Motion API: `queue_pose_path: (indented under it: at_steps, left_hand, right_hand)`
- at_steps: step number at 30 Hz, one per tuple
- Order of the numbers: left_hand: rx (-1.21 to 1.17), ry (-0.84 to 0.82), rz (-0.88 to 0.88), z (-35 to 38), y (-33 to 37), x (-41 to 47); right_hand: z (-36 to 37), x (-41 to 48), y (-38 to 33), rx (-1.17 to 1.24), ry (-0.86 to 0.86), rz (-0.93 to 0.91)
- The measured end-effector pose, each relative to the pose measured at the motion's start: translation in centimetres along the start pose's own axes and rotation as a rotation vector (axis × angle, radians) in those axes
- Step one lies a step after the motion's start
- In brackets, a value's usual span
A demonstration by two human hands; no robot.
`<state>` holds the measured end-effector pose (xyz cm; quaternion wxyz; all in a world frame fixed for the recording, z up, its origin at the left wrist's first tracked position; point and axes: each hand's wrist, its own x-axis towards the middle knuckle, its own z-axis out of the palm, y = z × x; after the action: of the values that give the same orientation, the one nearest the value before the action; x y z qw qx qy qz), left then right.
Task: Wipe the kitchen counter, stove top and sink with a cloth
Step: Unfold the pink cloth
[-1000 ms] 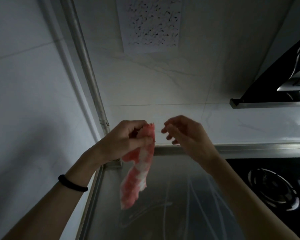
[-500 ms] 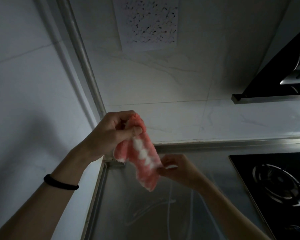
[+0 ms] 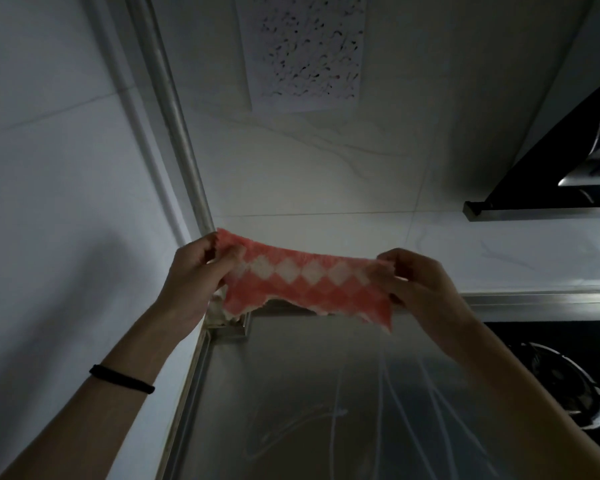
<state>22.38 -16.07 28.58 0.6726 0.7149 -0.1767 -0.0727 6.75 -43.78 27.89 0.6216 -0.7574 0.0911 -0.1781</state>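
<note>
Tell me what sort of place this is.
Most likely a home kitchen: a steel counter runs into a tiled corner, a gas stove top sits at its right, and a range hood hangs above. A cloth is held over the counter.

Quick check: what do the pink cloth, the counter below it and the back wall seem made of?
Cloth: soft woven fabric, perhaps microfibre or cotton; it sags and shows a nubbly pink-and-white diamond pattern.
Counter: apparently brushed stainless steel; grey sheen with pale streaks.
Back wall: glossy marble-look tile, perhaps ceramic; grey veining, thin joint lines.
</note>
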Motion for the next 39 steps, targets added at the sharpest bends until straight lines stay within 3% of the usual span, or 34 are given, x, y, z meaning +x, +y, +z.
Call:
queue_pose_path:
  at_steps: [5,10,13,19,23,29,31,34,39]
  left_hand:
    - [0.028,0.033,-0.011,1.0,-1.2,0.1]
    - [0.241,0.036,0.016,3.0,-1.8,-0.6]
    - [0.289,0.006,0.062,4.7,-1.2,-1.4]
    - [0.074,-0.152,0.113,8.4,1.6,-3.0]
    - [0.0,-0.161,0.101,8.3,2.2,-3.2]
    - [-0.105,-0.261,0.078,6.4,1.4,-3.0]
    - [-0.091,-0.266,0.09,5.9,1.0,-3.1]
    - [-0.17,-0.289,0.025,5.3,0.9,-3.4]
    - [-0.362,-0.392,-0.115,4.0,-0.1,-3.9]
  right_hand:
    - [-0.6,0.4,-1.4,-0.138,0.105,0.001]
    - [1.2,0.4,-0.6,-0.154,0.315,0.12]
    - [3.2,0.2,-0.9,-0.106,0.355,0.126]
    - [7.1,-0.4,-3.4,0.092,0.174,0.027]
    - [7.5,-1.0,-4.4,0.08,0.108,-0.055]
    - [6.2,-0.9,-4.4,0.074,-0.142,-0.065]
    - [5.6,-0.6,-3.6,0.057,-0.102,-0.07]
    - [5.0,0.0,-1.1,0.054,0.035,0.052]
    - [7.8,-1.3,3.6,0.406,-0.271,0.522]
